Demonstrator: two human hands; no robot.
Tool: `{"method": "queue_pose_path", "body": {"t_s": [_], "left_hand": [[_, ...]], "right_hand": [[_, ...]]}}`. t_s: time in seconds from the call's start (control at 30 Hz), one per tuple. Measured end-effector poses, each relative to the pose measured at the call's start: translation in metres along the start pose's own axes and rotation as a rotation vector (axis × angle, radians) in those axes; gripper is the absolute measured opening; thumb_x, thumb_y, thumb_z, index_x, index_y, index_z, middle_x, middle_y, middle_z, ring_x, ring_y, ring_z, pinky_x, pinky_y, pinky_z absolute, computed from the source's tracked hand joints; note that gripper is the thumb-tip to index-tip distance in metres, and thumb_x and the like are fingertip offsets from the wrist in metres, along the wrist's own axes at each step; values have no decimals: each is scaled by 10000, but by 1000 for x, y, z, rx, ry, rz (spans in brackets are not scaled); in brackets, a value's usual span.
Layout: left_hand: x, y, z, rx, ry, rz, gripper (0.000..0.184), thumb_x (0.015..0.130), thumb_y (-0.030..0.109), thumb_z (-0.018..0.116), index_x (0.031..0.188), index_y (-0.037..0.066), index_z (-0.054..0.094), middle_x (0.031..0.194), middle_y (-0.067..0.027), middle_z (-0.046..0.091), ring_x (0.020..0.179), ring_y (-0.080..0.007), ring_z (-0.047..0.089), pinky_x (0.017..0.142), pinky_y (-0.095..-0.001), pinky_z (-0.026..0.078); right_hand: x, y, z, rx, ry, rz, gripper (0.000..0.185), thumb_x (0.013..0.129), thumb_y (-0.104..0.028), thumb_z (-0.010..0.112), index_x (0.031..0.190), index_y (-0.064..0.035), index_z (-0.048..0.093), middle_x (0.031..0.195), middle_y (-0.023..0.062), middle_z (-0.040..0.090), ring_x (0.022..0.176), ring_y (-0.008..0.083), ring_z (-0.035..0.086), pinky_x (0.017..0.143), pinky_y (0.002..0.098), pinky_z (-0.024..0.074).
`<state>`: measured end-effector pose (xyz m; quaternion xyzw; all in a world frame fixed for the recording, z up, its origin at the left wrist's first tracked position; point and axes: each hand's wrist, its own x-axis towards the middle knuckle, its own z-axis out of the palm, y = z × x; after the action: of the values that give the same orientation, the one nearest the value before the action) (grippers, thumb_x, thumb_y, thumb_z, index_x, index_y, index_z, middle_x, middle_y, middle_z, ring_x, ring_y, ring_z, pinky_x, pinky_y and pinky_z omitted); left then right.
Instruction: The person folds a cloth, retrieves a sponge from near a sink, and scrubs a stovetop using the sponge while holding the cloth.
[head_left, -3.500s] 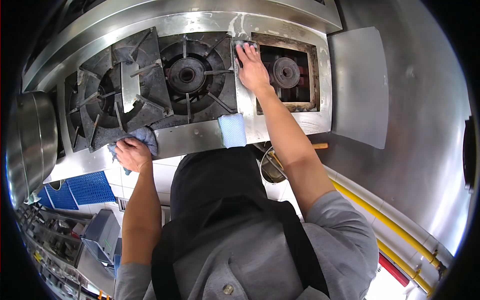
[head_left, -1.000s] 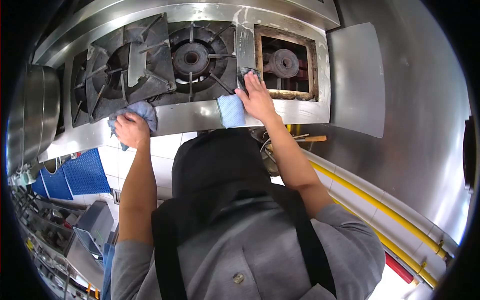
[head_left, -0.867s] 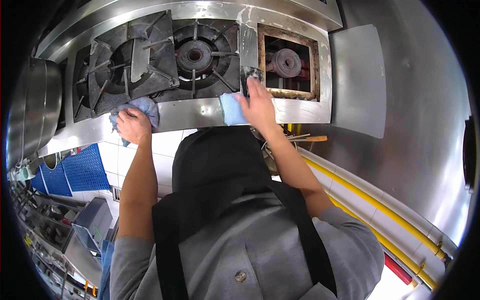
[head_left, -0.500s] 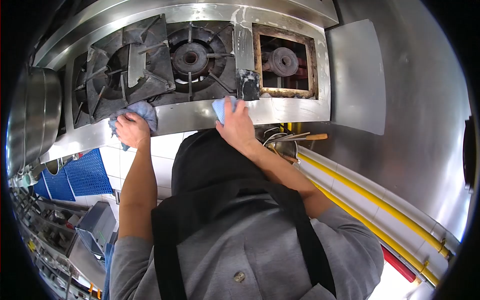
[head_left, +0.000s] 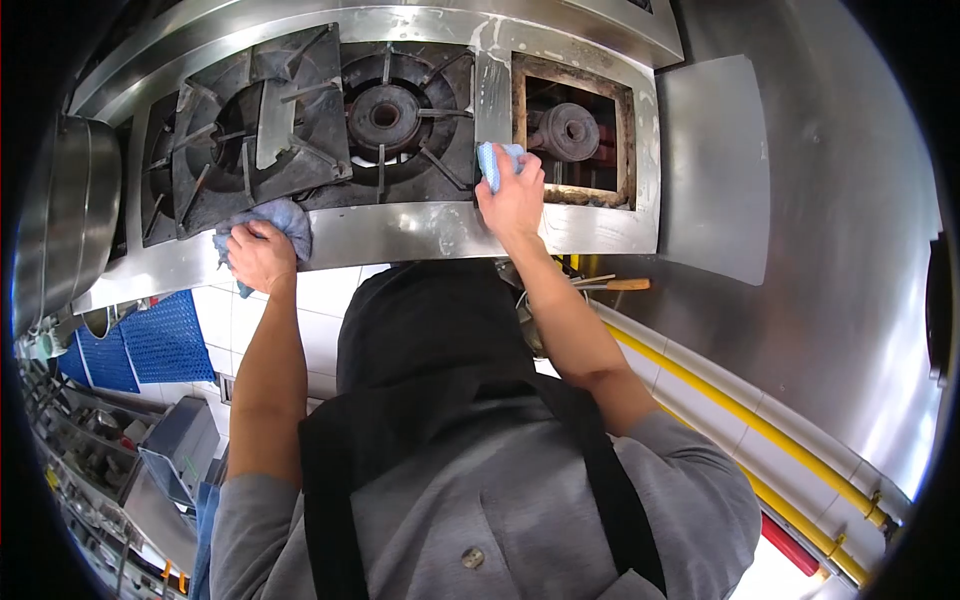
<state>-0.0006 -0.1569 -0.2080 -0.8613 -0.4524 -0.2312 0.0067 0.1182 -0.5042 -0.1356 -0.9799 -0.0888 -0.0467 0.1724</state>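
- Cloth, light-blue, dotted (head_left: 488, 169): likely soft, light, best gripped bunched; fingers of right hand (head_left: 513, 200) clamped on it.
- Crumpled grey-blue towel (head_left: 287, 217): probably limp; left hand's (head_left: 262, 258) fingers likewise clamped.

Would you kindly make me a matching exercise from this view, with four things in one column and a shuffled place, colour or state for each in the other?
Things:
1. Grey cloth
2. Blue cloth
3. Upper grate
4. Two long pipes

Descriptions:
A. Yellow
B. Held in the right hand
C. Askew on the stove
D. Under the left hand

Pairs: 1-D, 2-B, 3-C, 4-A
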Motion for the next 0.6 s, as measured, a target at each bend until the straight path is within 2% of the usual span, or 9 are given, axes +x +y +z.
{"method": "queue_pose_path", "body": {"t_s": [0.13,0.23,0.3,0.37,0.47,0.6], "left_hand": [[1,0,-1,-3,-10,6,248,931,347,543,904,109,607,919,-116,619,861,-358,620,734,-538,460],[1,0,0,-3,-3,15,249,932,346,542,910,106,606,916,-122,620,854,-363,620,725,-539,461],[1,-1,0,-3,5,20,251,933,346,541,914,105,606,913,-125,619,848,-366,620,717,-540,462],[1,-2,-1,19,-82,-16,298,948,370,512,964,94,622,976,-153,638,932,-384,619,785,-541,460],[2,-1,-2,29,-65,-6,273,932,353,543,917,87,602,933,-142,617,870,-377,618,734,-534,465],[2,0,-4,1,-71,-4,282,946,361,523,925,92,604,948,-135,612,886,-374,615,746,-535,460]], "right_hand": [[-9,2,14,-29,29,13,618,808,-201,698,1407,-151,555,1278,234,446,1153,410,469,1004,503,405],[-11,7,14,-26,29,-23,616,813,-193,691,1409,-129,550,1271,246,444,1148,416,465,1003,505,404],[-10,4,12,-15,113,-55,636,813,-192,687,1420,-90,526,1258,258,441,1138,426,460,1001,508,405],[-13,-5,12,-7,98,-30,652,813,-193,685,1428,-72,507,1251,261,441,1135,431,460,998,513,407],[-14,-7,24,-43,54,64,695,816,-199,676,1454,-36,454,1233,269,440,1120,447,460,984,523,415],[-10,-2,28,-95,47,-16,669,848,-197,663,1462,-44,446,1268,279,431,1134,448,461,973,523,418]]}}
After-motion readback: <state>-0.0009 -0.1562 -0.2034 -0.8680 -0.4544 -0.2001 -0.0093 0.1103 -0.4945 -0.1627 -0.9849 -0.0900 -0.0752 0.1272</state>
